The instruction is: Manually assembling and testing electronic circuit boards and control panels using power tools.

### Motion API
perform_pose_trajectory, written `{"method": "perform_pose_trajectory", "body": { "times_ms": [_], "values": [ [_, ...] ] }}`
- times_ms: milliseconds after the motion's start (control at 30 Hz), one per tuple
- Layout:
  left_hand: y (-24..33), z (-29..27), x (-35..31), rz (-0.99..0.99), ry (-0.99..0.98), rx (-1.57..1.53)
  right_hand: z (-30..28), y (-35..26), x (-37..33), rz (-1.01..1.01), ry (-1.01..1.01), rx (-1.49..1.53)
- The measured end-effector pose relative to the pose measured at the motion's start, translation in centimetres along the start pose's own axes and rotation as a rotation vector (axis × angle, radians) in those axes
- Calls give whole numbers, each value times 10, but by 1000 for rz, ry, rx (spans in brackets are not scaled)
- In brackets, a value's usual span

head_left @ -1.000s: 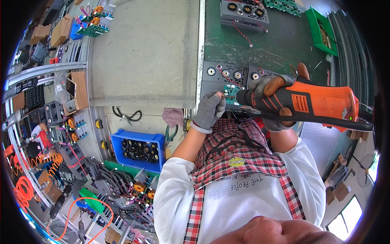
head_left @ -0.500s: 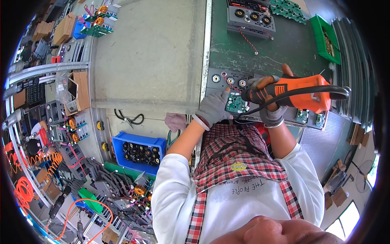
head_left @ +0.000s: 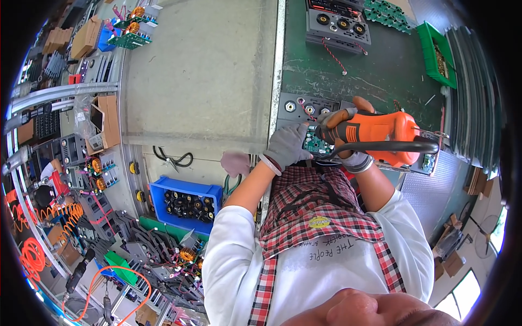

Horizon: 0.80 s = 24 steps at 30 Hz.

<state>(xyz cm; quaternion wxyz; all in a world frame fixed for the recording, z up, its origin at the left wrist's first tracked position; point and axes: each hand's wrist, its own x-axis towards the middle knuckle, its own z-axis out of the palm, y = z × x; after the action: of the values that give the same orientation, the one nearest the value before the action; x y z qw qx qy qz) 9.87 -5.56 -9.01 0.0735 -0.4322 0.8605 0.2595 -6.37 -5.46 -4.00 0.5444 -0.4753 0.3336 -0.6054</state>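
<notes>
My right hand [head_left: 348, 122], in a grey glove with brownish fingertips, is wrapped round an orange and black power screwdriver [head_left: 380, 136] that lies nearly level. Its black nose points left, over a small green circuit board [head_left: 314, 144]; the tip of the bit cannot be made out. That board rests on a dark grey metal panel [head_left: 283, 115] with several round silver nuts. My gloved left hand [head_left: 286, 145] grips the board's left edge, its fingertips partly hidden. A red-and-white twisted wire [head_left: 308, 111] runs down the panel towards the board.
A grey device [head_left: 334, 27] with round black terminals stands at the back of the green bench, beside stacked green boards [head_left: 386, 15]. Farther right is a green bin [head_left: 436, 54] of small parts. A blue bin [head_left: 185, 204] holds black knob-like parts at lower left.
The power screwdriver has swung down and leftward, with my right hand still round it. Its nose is now farther over the board. My left hand stays almost in place.
</notes>
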Motion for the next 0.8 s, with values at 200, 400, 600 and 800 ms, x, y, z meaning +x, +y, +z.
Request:
{"method": "perform_pose_trajectory", "body": {
  "times_ms": [200, 400, 600, 800],
  "values": [
    [1, -14, 2, -6, -161, -9, 10, -9, -1, 379, 240, 148],
    [-10, 6, 3, 39, -32, -103, 22, -14, 14, 160, -7, -173],
    [-22, 29, 20, 315, 296, -173, 18, -9, 21, -255, -11, -496],
    [-4, 2, 10, 363, 277, -220, 33, -47, 16, -200, 131, -269]
  ]
}}
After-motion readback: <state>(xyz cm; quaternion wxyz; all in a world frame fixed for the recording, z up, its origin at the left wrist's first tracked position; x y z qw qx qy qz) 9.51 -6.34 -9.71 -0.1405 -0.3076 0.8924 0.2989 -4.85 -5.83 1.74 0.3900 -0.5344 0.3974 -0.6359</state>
